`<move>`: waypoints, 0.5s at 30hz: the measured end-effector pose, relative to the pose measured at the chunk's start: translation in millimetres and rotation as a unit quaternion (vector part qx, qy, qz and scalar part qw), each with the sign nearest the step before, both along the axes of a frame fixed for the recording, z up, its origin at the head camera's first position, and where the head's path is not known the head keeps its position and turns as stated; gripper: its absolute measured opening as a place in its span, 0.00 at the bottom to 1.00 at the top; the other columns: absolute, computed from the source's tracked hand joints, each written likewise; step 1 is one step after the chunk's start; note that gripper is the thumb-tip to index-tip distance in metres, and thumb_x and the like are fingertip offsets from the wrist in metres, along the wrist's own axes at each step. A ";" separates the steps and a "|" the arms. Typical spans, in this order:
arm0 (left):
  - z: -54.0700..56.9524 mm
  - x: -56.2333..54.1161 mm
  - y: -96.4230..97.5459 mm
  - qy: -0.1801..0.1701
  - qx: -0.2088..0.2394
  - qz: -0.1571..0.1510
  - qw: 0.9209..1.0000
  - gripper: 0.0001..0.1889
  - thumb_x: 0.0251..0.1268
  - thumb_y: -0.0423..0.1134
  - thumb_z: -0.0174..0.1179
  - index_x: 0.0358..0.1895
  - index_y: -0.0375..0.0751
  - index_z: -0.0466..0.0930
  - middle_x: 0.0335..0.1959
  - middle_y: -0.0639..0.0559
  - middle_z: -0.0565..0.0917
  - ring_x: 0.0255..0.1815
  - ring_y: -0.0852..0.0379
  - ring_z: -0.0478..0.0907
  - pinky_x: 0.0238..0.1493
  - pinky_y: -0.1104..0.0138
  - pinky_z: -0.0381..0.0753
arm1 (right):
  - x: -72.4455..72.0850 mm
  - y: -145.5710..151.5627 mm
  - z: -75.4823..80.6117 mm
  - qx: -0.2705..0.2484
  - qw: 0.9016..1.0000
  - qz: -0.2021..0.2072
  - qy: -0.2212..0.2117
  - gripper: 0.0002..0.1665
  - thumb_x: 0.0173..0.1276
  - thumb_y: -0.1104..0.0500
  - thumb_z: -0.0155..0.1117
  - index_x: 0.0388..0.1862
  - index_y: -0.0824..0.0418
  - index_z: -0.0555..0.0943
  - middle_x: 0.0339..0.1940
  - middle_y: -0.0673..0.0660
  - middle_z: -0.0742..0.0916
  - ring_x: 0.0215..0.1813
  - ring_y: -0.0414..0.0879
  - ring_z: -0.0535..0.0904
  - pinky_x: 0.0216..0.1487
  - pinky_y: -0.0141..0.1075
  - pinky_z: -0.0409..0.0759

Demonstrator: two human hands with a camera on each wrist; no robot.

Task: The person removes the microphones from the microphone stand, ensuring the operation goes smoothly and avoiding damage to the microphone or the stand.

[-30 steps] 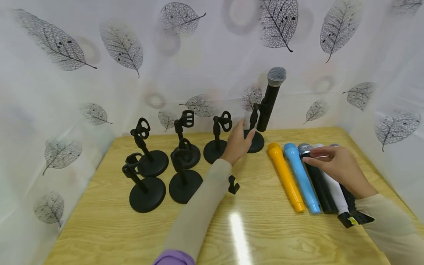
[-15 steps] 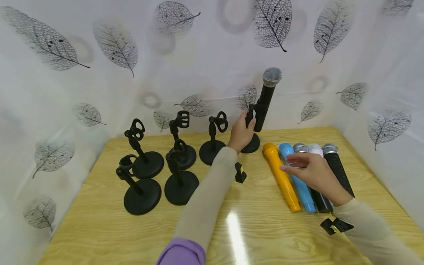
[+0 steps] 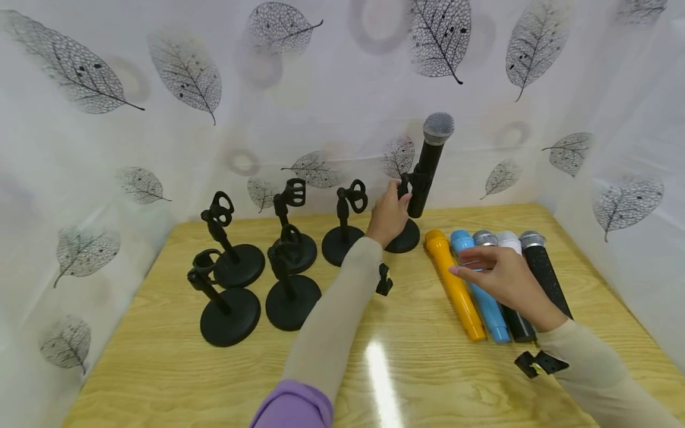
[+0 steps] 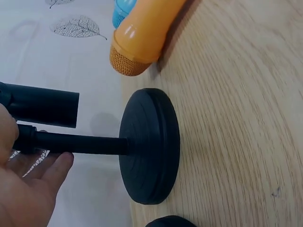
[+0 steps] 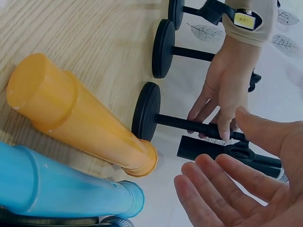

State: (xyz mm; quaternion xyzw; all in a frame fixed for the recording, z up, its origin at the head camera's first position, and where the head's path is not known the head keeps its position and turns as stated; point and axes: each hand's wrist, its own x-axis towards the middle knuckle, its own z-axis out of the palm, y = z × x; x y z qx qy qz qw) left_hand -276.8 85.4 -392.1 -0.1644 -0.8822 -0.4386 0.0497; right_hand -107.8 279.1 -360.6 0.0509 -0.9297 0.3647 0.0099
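My left hand grips the upright pole of a black microphone stand at the back right of the row. In its clip leans a black microphone with a silver mesh head, tilted up to the right. The left wrist view shows the fingers about the pole, above the round base. My right hand hovers over the lying microphones, fingers extended and thumb apart, holding nothing. Beneath and beside it lie an orange microphone and a light blue one.
Black, white and speckled black microphones lie in the same row, partly behind the right hand. Several stands without microphones, including the front-left stand, occupy the table's left. A leaf-printed curtain hangs behind the table.
My left hand has closed round the stand's pole. The microphone in its clip sits slightly lower than half a second ago. My right hand has moved left, from the black microphone to above the blue one.
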 end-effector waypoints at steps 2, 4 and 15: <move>0.1 2.1 -0.9 0.006 -0.009 -0.004 1.000 0.22 0.83 0.44 0.47 0.73 0.40 0.63 0.47 0.44 0.83 0.45 0.50 0.83 0.48 0.60 0.82 | 1.0 0.2 1.1 0.001 1.000 0.001 0.002 0.31 0.68 0.45 0.72 0.59 0.67 0.83 0.53 0.66 0.87 0.48 0.58 0.87 0.43 0.48 0.86; 1.1 5.5 -3.4 0.011 -0.018 -0.012 1.000 0.21 0.83 0.43 0.48 0.71 0.39 0.66 0.45 0.45 0.83 0.43 0.51 0.83 0.47 0.60 0.83 | 1.2 -0.2 2.1 0.004 1.000 0.003 0.009 0.31 0.68 0.45 0.72 0.59 0.67 0.83 0.52 0.66 0.87 0.47 0.58 0.87 0.43 0.48 0.86; 0.4 21.2 -14.2 0.029 -0.042 -0.045 0.998 0.14 0.83 0.44 0.48 0.59 0.40 0.70 0.31 0.50 0.79 0.32 0.56 0.78 0.36 0.66 0.79 | 0.2 2.5 12.7 0.000 0.999 -0.006 0.036 0.30 0.68 0.44 0.71 0.58 0.66 0.84 0.52 0.64 0.88 0.47 0.57 0.87 0.40 0.32 0.84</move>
